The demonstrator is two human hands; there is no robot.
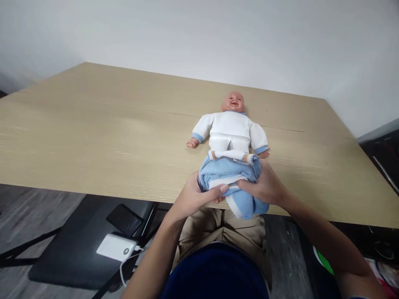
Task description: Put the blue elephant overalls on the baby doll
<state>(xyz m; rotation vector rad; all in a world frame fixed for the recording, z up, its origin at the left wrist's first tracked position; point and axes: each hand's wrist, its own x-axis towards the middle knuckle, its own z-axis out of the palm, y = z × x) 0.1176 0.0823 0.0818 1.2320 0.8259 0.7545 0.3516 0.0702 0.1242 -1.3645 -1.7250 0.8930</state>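
Observation:
A baby doll (230,124) lies on its back on the table, head toward the wall, in a white top with blue cuffs. Light blue doll pants (229,168) with a white and orange waistband are bunched round its legs, below the white lower body. My left hand (199,193) grips the pants at their left side, thumb across the front. On the right side my right hand (266,182) holds the same cloth, its thumb pressed on the white band. One small doll foot shows under my left thumb. A blue pant leg hangs at the table's front edge.
The wooden table (109,124) reaches back to a white wall. Below its front edge at left, a black folding chair (68,245) bears a white power bank (115,247) with a cable and a dark phone-like object (124,219). Dark items stand at the far right.

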